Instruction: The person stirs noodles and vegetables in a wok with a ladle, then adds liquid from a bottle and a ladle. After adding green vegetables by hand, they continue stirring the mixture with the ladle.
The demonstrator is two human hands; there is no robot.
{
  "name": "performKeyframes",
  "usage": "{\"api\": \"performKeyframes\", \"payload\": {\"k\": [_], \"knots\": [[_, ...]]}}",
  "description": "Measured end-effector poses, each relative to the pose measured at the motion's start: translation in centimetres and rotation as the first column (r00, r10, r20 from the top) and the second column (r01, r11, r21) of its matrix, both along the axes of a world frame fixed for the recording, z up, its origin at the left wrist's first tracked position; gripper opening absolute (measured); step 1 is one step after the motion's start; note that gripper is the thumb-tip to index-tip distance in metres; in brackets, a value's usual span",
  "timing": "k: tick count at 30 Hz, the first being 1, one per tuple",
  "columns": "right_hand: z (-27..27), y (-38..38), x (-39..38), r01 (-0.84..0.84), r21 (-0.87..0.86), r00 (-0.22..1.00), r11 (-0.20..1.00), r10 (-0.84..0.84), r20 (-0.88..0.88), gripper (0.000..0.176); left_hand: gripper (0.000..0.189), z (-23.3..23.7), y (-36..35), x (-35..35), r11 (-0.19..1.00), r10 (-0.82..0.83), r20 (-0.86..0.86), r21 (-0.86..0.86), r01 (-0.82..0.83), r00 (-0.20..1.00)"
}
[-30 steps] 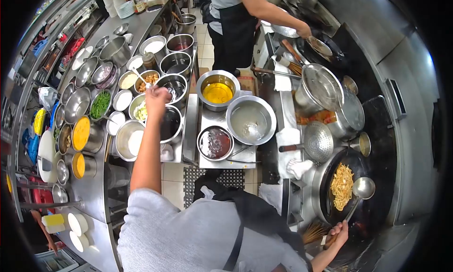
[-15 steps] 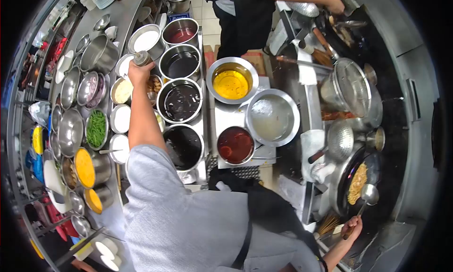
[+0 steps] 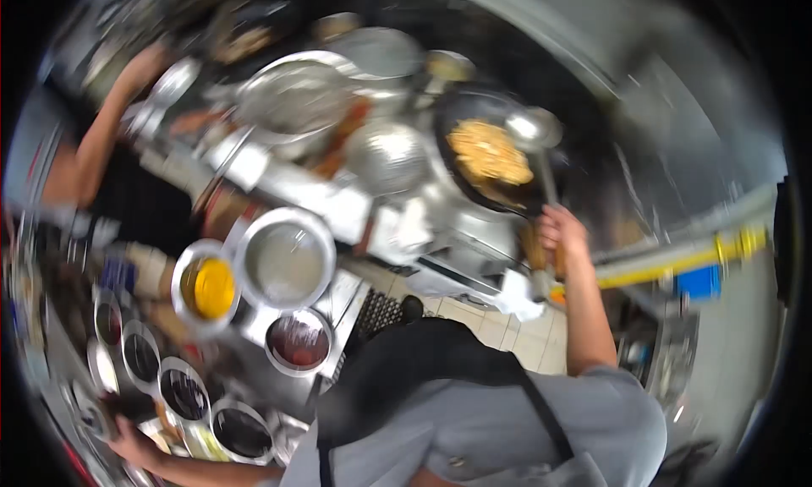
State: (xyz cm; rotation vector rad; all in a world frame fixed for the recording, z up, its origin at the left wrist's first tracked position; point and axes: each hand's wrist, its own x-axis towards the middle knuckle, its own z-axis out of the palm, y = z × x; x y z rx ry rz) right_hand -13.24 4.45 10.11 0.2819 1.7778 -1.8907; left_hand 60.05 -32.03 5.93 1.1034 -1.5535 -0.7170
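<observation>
My right hand [image 3: 564, 235] grips the handle of a steel ladle [image 3: 540, 130], its bowl resting at the right side of a black wok [image 3: 457, 111]. In the wok lies a flat golden-yellow mass of food [image 3: 491, 153]. At the lower left, my left hand [image 3: 135, 446] reaches past the sauce pots, smeared by motion. Its fingers close against a grey, shaker-like container [image 3: 90, 409] beside a white-filled pot [image 3: 102, 366]. Pots of dark liquid [image 3: 243, 429] stand just right of this hand.
Ahead of my body stand pots of yellow oil [image 3: 213, 288], cloudy liquid [image 3: 286, 265] and red sauce [image 3: 299, 340]. A perforated ladle [image 3: 386, 159] and a large strainer [image 3: 296, 98] lie along the range. Another person's arm [image 3: 106, 136] works at the upper left. A yellow pipe [image 3: 668, 269] runs at right.
The view has swung right toward the range, so the wok sits nearer the middle and the sauce pots at lower left. The ladle stays in my right hand.
</observation>
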Motion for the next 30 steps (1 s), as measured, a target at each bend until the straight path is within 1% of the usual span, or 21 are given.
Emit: {"api": "performKeyframes", "payload": {"k": [1, 2, 3, 4, 5, 6, 7, 8, 10, 11, 12, 14, 16, 17, 19, 23, 24, 26, 27, 28, 30], "knots": [[0.2, 1.1, -0.2, -0.016, -0.017, 1.0, 1.0, 0.016, -0.02, 0.023, 0.057, -0.7, 0.2, -3.9, 0.992, -0.109, -0.072, 0.06, 0.114, 0.991], [-0.1, 2.5, -0.7, -0.061, -0.033, 0.998, 0.998, 0.06, -0.031, 0.031, 0.053, -5.8, -1.4, -4.3, 0.984, 0.001, -0.122, 0.175, 0.021, 0.993], [0.1, 4.0, -1.0, -0.021, -0.064, 0.999, 0.998, 0.02, -0.025, 0.031, 0.051, -4.2, 0.7, -12.9, 0.983, -0.097, -0.011, 0.157, 0.098, 0.995], [0.7, 5.1, -1.1, -0.092, -0.041, 0.996, 0.995, 0.092, -0.014, 0.034, 0.049, -4.3, 1.8, -19.9, 0.948, -0.175, -0.07, 0.258, 0.188, 0.982], [1.4, 6.0, -1.7, -0.174, -0.015, 0.985, 0.985, 0.174, -0.008, 0.036, 0.049, -3.5, 3.0, -27.2, 0.869, -0.4, -0.188, 0.232, 0.436, 0.897], [1.9, 6.2, -1.3, -0.171, -0.041, 0.985, 0.984, 0.17, -0.015, 0.036, 0.05, -2.0, 4.1, -33.1, 0.811, -0.499, -0.2, 0.236, 0.535, 0.843], [2.1, 7.1, -1.3, -0.231, -0.069, 0.973, 0.97, 0.23, -0.024, 0.036, 0.051, -3.2, 3.3, -37.6, 0.751, -0.598, -0.102, 0.273, 0.6, 0.795], [2.5, 8.2, -1.6, -0.292, -0.092, 0.956, 0.952, 0.291, -0.032, 0.036, 0.055, -0.8, 5.6, -44.7, 0.611, -0.675, -0.327, 0.255, 0.749, 0.662], [3.4, 9.9, -1.9, -0.284, -0.098, 0.959, 0.954, 0.283, -0.022, 0.036, 0.057, 0.0, 7.3, -55.3, 0.491, -0.805, -0.24, 0.244, 0.836, 0.543], [3.8, 10.6, -1.9, -0.288, -0.153, 0.956, 0.945, 0.293, 0.004, 0.038, 0.059, 0.4, 7.9, -60.0, 0.431, -0.866, -0.161, 0.243, 0.869, 0.474], [4.0, 11.4, -2.1, -0.291, -0.206, 0.952, 0.934, 0.303, 0.028, 0.039, 0.063, -0.6, 8.1, -64.3, 0.482, -0.868, 0.011, 0.253, 0.839, 0.496], [3.6, 12.4, -3.1, -0.341, -0.223, 0.934, 0.913, 0.357, 0.031, 0.046, 0.071, -0.2, 9.4, -71.8, 0.435, -0.888, 0.292, 0.281, 0.855, 0.356], [4.2, 12.7, -3.6, -0.348, -0.189, 0.932, 0.918, 0.36, 0.037, 0.047, 0.07, 0.5, 12.1, -76.7, 0.555, -0.752, 0.545, 0.217, 0.803, 0.372], [4.1, 12.9, -4.0, -0.341, -0.19, 0.935, 0.92, 0.354, 0.034, 0.047, 0.07, 1.0, 13.1, -78.6, 0.549, -0.753, 0.546, 0.215, 0.808, 0.367], [3.9, 13.5, -5.2, -0.357, -0.214, 0.925, 0.909, 0.376, 0.054, 0.047, 0.076, 1.7, 14.8, -81.7, 0.598, -0.585, 0.784, 0.245, 0.764, 0.207], [3.6, 14.6, -6.9, -0.332, -0.283, 0.927, 0.9, 0.367, 0.078, 0.043, 0.075, 1.5, 15.8, -84.4, 0.607, -0.582, 0.792, 0.271, 0.747, 0.185], [3.3, 15.0, -7.5, -0.325, -0.29, 0.928, 0.9, 0.362, 0.084, 0.043, 0.074, 1.2, 15.8, -84.7, 0.582, -0.656, 0.711, 0.263, 0.77, 0.254], [2.6, 15.4, -8.3, -0.212, -0.389, 0.934, 0.897, 0.303, 0.188, 0.046, 0.071, 0.3, 15.2, -85.0, 0.538, -0.775, 0.515, 0.237, 0.809, 0.365], [2.3, 15.6, -8.6, -0.207, -0.395, 0.934, 0.895, 0.301, 0.194, 0.046, 0.071, 0.3, 15.0, -85.5, 0.483, -0.838, 0.43, 0.3, 0.823, 0.336], [2.0, 15.9, -9.1, -0.18, -0.409, 0.933, 0.894, 0.287, 0.216, 0.043, 0.071, 0.1, 15.1, -85.8, 0.485, -0.836, 0.435, 0.302, 0.821, 0.334], [1.8, 16.0, -9.7, -0.162, -0.426, 0.929, 0.89, 0.283, 0.239, 0.041, 0.071, 0.2, 15.4, -85.9, 0.534, -0.778, 0.543, 0.309, 0.787, 0.315]]}}
